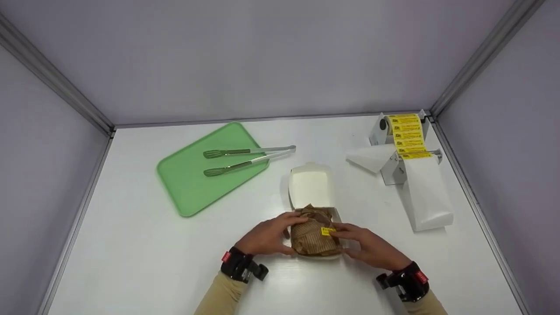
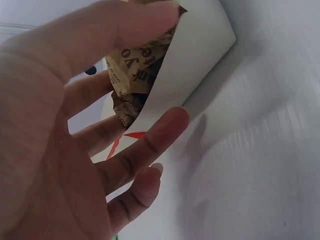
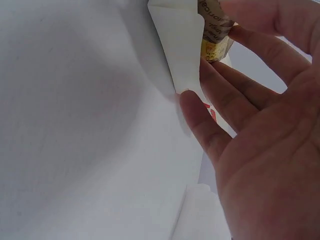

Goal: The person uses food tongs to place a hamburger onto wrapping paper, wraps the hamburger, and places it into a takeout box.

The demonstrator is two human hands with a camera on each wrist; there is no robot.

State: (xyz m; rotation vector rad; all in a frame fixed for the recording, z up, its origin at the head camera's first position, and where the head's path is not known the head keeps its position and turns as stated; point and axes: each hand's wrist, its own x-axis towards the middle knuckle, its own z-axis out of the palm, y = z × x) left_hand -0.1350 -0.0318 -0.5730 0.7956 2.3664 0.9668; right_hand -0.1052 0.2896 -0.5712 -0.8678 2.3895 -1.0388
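Note:
A burger wrapped in brown printed paper [image 1: 313, 238] sits in the base of a white clamshell box [image 1: 311, 186], whose lid lies back, away from the person. The paper hides what is inside. From the left, my left hand [image 1: 269, 235] holds the wrapped burger, fingers on its far side and thumb by the box's near corner. My right hand [image 1: 372, 246] holds it from the right, fingertips beside a small yellow label [image 1: 327, 231]. In the left wrist view the thumb reaches over the box wall [image 2: 200, 40] onto the wrapper [image 2: 132, 70].
Metal tongs [image 1: 249, 164] lie across a green tray [image 1: 192, 192] at the back left, handles past its edge. At the right stands a label dispenser [image 1: 393, 169] with a roll of yellow labels [image 1: 409, 133] and trailing white backing paper [image 1: 428, 197]. Walls [image 1: 280, 61] enclose the table.

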